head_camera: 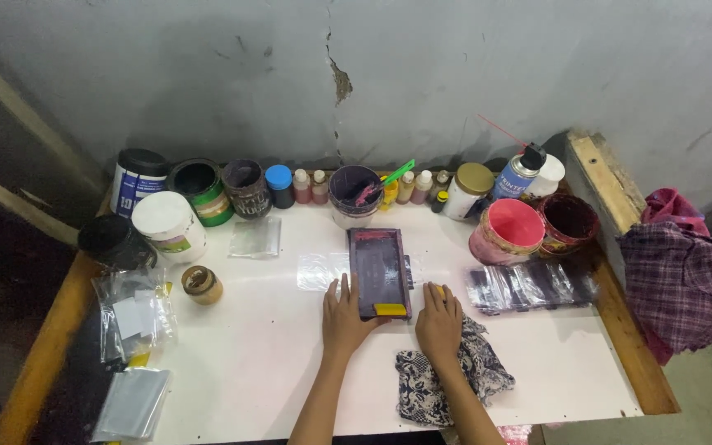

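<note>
A small dark purple printing screen frame [380, 268] lies flat on the white table [257, 354], with a yellow piece at its near end. My left hand [344, 311] rests palm down at the frame's near left corner, fingers apart and touching its edge. My right hand [439, 317] lies just right of the frame, fingers curled over a small yellow object that is mostly hidden. A patterned black and white rag [447, 375] lies under and behind my right wrist.
Paint tubs, jars and small bottles [315, 186] line the back by the wall, with a spray can [517, 173] and pink pots [508, 231] at right. Clear plastic sleeves [529, 286] lie right of the frame, plastic bags [132, 317] at left, checked cloth [677, 276] off the right edge.
</note>
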